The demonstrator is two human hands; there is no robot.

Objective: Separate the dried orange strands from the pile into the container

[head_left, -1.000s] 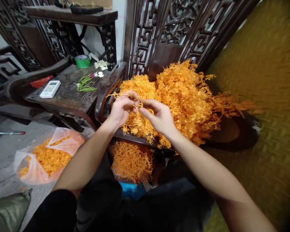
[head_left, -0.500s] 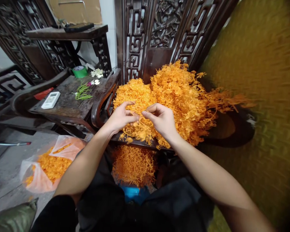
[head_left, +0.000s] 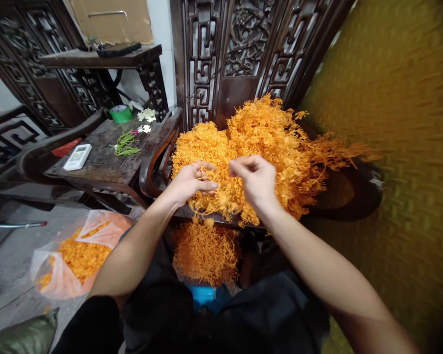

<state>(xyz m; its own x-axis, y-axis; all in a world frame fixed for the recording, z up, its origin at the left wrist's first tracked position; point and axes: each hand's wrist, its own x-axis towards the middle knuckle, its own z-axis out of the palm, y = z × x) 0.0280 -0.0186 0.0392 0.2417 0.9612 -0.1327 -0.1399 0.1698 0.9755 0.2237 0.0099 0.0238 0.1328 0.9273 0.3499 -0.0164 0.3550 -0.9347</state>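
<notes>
A big heap of orange, branching flower-like sprigs (head_left: 269, 132) lies on a dark wooden seat. My left hand (head_left: 197, 182) is over the lower left of the heap, its fingers curled round a thin orange sprig. To its right, with a small gap between them, my right hand (head_left: 254, 177) has thumb and fingertips pinched together; anything between them is too small to make out. Below the seat edge, between my legs, a blue container (head_left: 203, 295) holds thin orange stems (head_left: 206, 253).
On the floor at left lies a translucent bag (head_left: 62, 278) of orange pieces. The side table (head_left: 107, 164) bears a white remote (head_left: 77, 157), green tape (head_left: 121, 113), green stems (head_left: 127, 142) and white flowers (head_left: 146, 115). Carved panels stand behind.
My right hand has moved slightly right, away from my left hand, widening the gap. My left fingers have curled more around the sprig, and the view has shifted a little.
</notes>
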